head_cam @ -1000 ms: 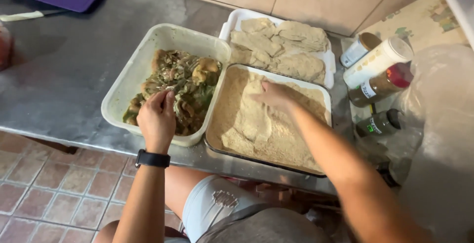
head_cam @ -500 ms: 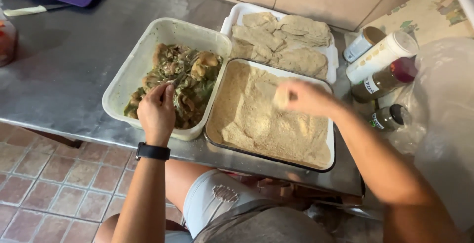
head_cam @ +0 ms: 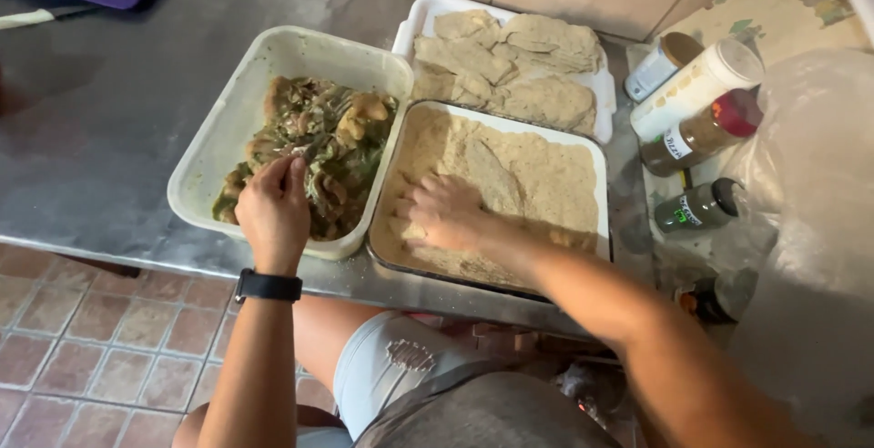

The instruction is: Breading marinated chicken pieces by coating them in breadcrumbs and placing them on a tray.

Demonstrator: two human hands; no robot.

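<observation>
pressing flat, the right hand [head_cam: 443,213] lies spread, fingers open, on the breadcrumbs in the crumb tray [head_cam: 596,152], holding nothing that shows. a crumbed cutlet [head_cam: 492,175] lies just beyond its fingertips. left hand [head_cam: 273,211], black wrist band [head_cam: 269,286] behind it, reaches into the white tub [head_cam: 300,47]; fingertips pressed together, pinching at the marinated meat [head_cam: 328,138], though what they grip i cannot tell. tub touches the crumb tray, just left of the right hand. past both, a white tray [head_cam: 423,13] of breaded cutlets [head_cam: 510,56]. well right of the right hand, spice bottles [head_cam: 692,129] lie on the steel counter [head_cam: 109,138].
</observation>
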